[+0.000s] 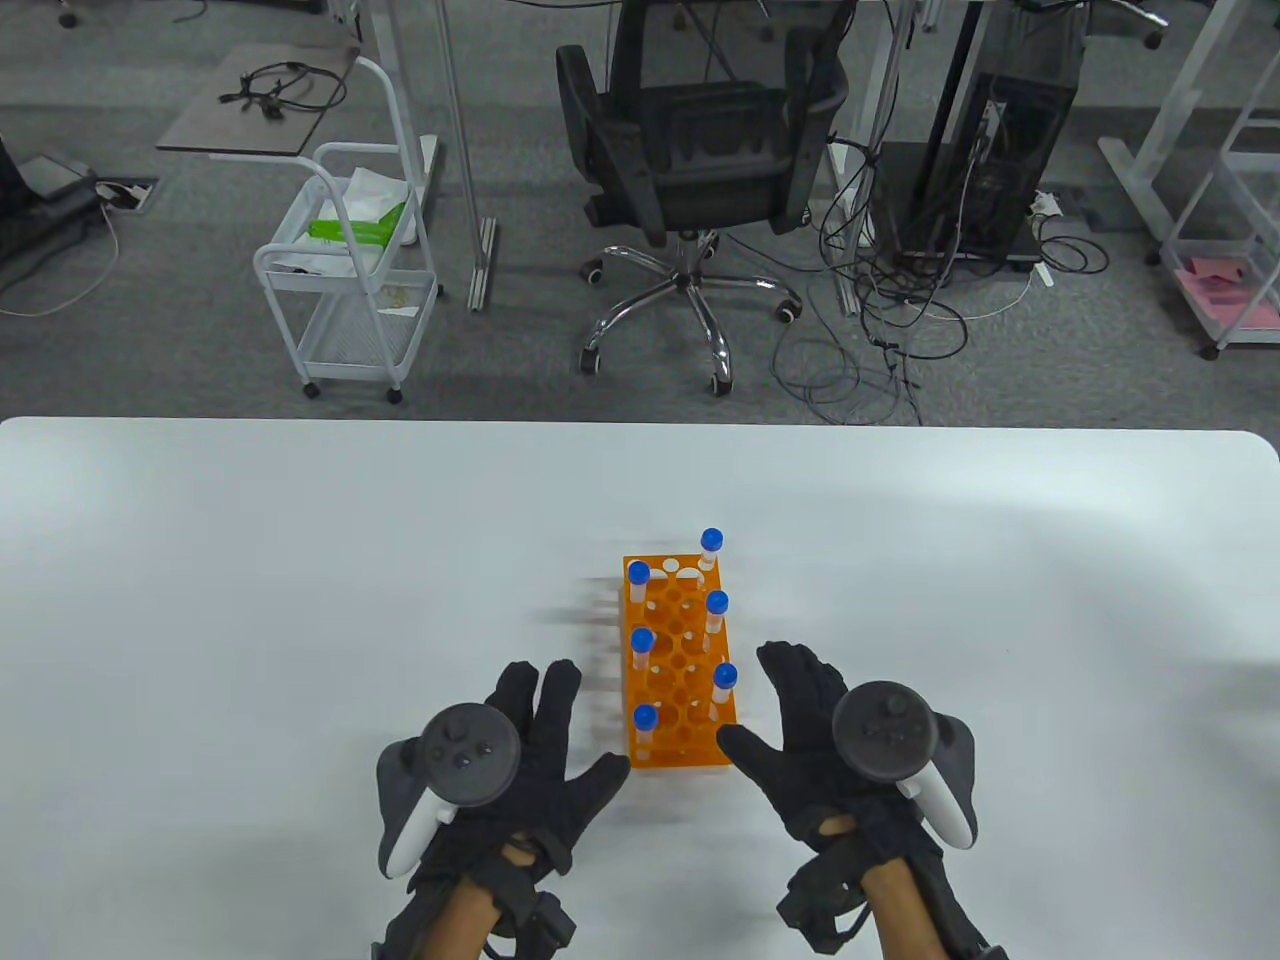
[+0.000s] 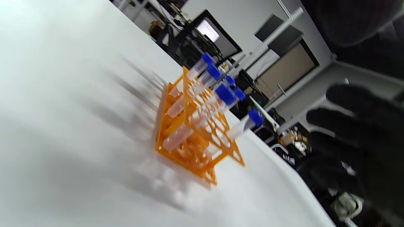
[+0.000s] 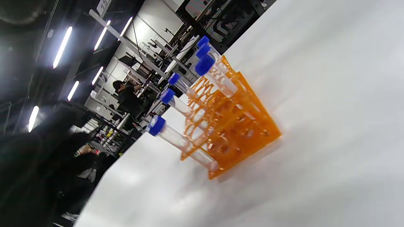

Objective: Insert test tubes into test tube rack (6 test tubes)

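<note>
Hands [image 1: 520,760] [image 1: 815,745] spread, empty, flanking rack [image 1: 680,745]

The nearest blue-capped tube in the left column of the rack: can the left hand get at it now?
Probably yes. The left hand lies open beside the orange rack, and nothing stands between it and that tube.

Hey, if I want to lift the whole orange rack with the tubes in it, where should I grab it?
Probably by the rack's two long side walls, low down, one hand coming in from each side. The tubes stand upright above the top, so a grip from above would knock them.
</note>
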The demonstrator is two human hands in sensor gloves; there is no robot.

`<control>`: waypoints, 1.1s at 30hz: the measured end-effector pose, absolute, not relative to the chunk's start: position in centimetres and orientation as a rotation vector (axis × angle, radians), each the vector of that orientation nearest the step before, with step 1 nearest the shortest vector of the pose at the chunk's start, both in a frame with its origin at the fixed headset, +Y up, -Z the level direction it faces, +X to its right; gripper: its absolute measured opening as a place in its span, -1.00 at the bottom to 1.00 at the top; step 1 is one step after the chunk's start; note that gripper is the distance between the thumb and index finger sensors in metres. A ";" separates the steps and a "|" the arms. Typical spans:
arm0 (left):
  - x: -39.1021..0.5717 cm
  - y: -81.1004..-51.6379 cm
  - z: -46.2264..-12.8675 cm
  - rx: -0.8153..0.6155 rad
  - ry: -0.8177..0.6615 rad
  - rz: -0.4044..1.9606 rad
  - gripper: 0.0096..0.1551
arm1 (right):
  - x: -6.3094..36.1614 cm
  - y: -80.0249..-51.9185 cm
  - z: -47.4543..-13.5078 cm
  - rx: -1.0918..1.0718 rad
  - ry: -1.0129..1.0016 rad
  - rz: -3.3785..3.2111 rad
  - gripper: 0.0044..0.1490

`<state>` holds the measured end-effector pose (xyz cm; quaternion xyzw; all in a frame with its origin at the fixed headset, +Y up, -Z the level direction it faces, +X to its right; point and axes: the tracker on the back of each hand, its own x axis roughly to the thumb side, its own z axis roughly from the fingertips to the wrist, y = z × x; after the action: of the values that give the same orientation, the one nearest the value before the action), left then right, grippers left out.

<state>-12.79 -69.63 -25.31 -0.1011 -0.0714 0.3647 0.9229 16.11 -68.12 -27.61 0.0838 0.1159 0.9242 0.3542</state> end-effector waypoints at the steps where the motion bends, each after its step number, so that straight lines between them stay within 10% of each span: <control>1: -12.4 -70.0 -25.2 -0.194 -0.161 0.732 0.06 | 16.1 -68.8 -27.7 0.215 0.287 2.426 0.31; 33: -12.4 -73.5 -26.7 -0.330 -0.138 0.649 0.05 | 15.2 -73.0 -27.8 0.227 0.413 2.617 0.30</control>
<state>-12.37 -73.52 -26.66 -0.1612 -0.0674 0.3174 0.9321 15.25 -72.95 -27.79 0.0828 0.1508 0.9556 0.2391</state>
